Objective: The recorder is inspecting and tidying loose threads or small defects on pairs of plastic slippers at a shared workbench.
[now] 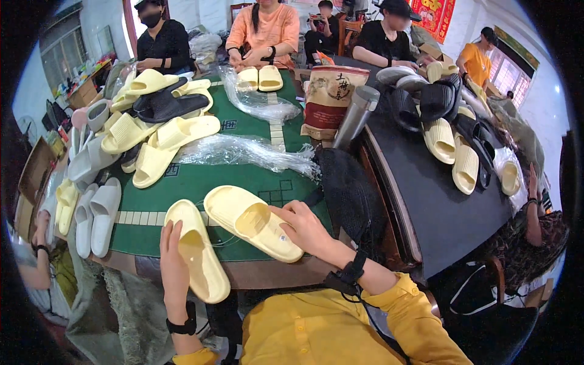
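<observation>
My left hand (173, 261) grips the inner edge of a pale yellow slide sandal (198, 249) that hangs partly over the near edge of the green table (243, 176). My right hand (307, 228) holds the heel end of a second pale yellow slide sandal (246, 219), which lies flat on the green felt, toe pointing left. Both wrists wear black bands, and my sleeves are yellow.
A heap of yellow, black and grey sandals (143, 115) fills the left of the table, with clear plastic bags (243, 152) in the middle. A steel flask (356, 115) and a brown bag (331, 97) stand at right, beside a black table (426, 194) with more sandals. Several people sit around.
</observation>
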Available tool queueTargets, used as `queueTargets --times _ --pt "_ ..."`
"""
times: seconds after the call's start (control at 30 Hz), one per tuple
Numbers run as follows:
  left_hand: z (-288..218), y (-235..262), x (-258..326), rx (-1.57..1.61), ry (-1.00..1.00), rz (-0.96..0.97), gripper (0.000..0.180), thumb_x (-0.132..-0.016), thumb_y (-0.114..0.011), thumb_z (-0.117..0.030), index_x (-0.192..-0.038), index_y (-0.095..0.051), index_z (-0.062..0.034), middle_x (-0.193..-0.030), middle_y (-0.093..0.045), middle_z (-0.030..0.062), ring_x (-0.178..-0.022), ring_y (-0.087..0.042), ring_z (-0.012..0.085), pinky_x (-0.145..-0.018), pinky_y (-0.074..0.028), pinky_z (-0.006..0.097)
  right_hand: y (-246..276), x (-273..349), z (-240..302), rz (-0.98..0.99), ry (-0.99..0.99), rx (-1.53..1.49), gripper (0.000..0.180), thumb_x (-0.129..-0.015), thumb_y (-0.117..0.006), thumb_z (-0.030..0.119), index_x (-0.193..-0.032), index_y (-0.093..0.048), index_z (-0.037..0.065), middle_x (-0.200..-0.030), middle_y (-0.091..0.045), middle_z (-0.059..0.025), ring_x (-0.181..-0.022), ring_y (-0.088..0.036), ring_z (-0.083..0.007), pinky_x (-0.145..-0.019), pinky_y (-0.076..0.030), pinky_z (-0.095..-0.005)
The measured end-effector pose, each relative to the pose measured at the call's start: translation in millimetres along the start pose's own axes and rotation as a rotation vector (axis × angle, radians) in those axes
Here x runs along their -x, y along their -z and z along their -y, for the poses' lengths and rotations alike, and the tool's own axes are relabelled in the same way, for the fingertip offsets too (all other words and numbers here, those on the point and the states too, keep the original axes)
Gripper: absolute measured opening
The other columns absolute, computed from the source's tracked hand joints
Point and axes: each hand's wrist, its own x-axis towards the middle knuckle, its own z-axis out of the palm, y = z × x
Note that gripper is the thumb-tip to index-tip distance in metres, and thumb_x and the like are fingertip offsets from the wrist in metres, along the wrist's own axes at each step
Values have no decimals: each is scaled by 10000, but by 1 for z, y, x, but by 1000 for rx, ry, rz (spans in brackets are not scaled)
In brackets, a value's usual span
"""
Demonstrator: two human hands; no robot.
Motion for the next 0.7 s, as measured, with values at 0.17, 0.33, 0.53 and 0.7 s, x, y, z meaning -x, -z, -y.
queueTargets --times 0.17,0.33,0.53,0.7 --pt "-11 -11 4 173 -16 -9 668 -778 -334 175 -1399 -440 -45 -1452 -390 206 -1397 -297 370 -1158 -244 417 -19 9 21 21 21 -239 492 -827 -627 57 -1306 -524 17 -1041 -526 -194 -940 -581 -369 -819 -508 -423" --pt "-34 -30 7 55 -81 -68 602 -909 -579 -208 -1458 -362 -90 -1517 -291 187 -1407 -220 419 -1159 -159 519 4 16 37 199 17 -169 515 -861 -630 102 -1343 -477 4 -1128 -522 -177 -874 -639 -342 -770 -520 -404" --pt "-67 -48 21 -235 -117 -14 783 -778 -731 -374 -1453 -395 -162 -1551 -183 181 -1419 -140 447 -1105 -136 635 76 -37 -19 -182 57 279 114 -818 -609 149 -870 -687 84 -861 -655 -133 -795 -659 -323 -679 -551 -438" --pt "-68 -50 20 -265 -164 -7 838 -732 -749 -366 -1461 -384 -173 -1535 -212 180 -1410 -165 433 -1106 -158 620 77 -59 -64 -194 24 646 87 -743 -680 93 -800 -635 45 -938 -575 -121 -916 -609 -296 -657 -558 -411"
